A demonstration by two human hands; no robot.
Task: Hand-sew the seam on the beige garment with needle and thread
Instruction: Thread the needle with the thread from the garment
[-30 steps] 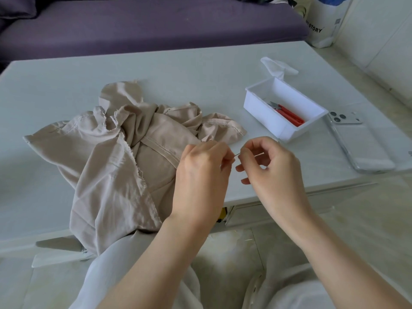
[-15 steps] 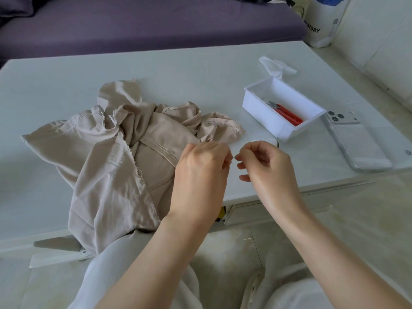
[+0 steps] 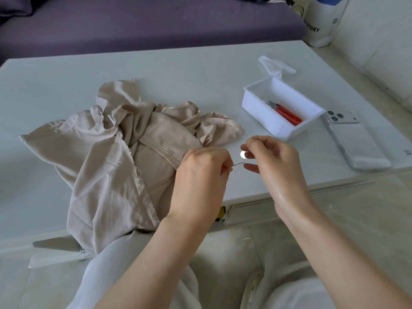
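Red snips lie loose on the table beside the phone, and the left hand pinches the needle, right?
Not quite: the head view shows the red snips inside the white box, beside the phone, not loose on the table. The left hand does pinch the needle; the right hand pinches a small silver disc.

A person's left hand [image 3: 200,175] and right hand [image 3: 274,166], forearms bare down to the frame's lower edge. Loose, pale grey-white clothing [image 3: 124,275] of thin, softly creased fabric covers both legs.
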